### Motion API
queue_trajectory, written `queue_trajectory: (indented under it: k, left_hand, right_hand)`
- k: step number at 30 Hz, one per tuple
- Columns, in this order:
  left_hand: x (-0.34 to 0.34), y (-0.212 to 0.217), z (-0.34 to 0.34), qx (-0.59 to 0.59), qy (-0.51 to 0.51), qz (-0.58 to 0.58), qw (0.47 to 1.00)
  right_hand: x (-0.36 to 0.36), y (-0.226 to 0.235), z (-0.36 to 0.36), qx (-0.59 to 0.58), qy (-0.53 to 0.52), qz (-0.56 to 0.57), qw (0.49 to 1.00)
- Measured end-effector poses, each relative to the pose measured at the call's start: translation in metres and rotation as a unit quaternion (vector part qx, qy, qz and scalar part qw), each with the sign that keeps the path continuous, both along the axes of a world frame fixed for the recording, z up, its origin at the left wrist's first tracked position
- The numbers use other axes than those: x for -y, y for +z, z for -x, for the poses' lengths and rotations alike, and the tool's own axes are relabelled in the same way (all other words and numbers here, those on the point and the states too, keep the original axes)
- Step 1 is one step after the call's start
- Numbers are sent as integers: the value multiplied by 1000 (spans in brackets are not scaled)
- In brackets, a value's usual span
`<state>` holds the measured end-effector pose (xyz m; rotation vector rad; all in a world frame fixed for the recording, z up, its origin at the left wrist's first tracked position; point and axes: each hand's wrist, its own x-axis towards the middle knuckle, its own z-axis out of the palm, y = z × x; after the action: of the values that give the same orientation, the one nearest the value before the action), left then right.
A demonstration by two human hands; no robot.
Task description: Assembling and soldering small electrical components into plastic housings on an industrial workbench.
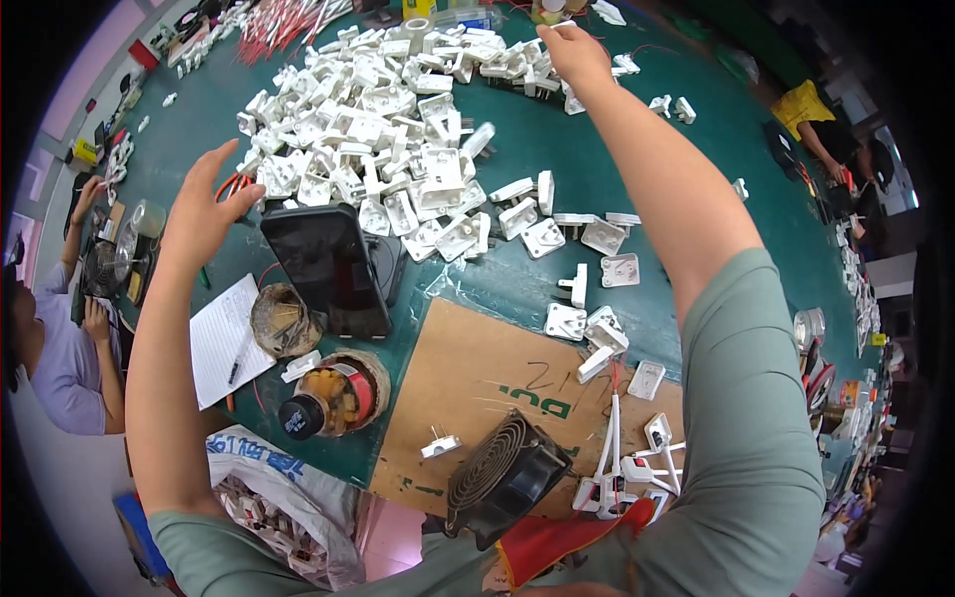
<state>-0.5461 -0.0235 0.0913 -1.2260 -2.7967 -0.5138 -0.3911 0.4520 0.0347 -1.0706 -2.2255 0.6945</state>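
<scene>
My left hand [204, 211] is held up at the left edge of a large pile of white plastic plug housings [368, 129]. Its fingers are stretched and its thumb is apart, with nothing in them. Close to the thumb, a dark phone [326, 269] leans upright on a stand. My right arm reaches far across the table, and my right hand [577, 55] is at the far right end of the pile, close to a small jar [547, 10]. Its fingers are mostly hidden behind the back of the hand. Several loose housings [542, 237] lie between my arms.
Nearer me are a cardboard sheet [448, 378], a black fan [502, 473], white corded plugs [617, 478], a capped jar [333, 398], a cut-off cup [284, 320] and a notepad with a pen [224, 333]. Red-and-white wires [284, 28] lie far left. Another person [70, 348] sits at left.
</scene>
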Motion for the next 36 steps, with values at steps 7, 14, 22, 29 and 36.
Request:
queue_trajectory:
  k: [7,14,22,29,36]
  left_hand:
    - [-4,-23,-1,44,-32,4,999]
    - [-8,-24,-4,37,-50,63,996]
    - [3,-22,-8,57,-59,35,996]
    - [31,15,-10,44,28,-10,999]
    - [-27,74,-7,-104,-17,-48,993]
  right_hand:
    - [49,-36,44,45,153,283,946]
    - [172,-2,88,15,216,321,922]
    - [171,22,57,-58,298,441,845]
    - [82,48,-48,28,200,220,954]
    - [61,-24,-209,128,110,27,985]
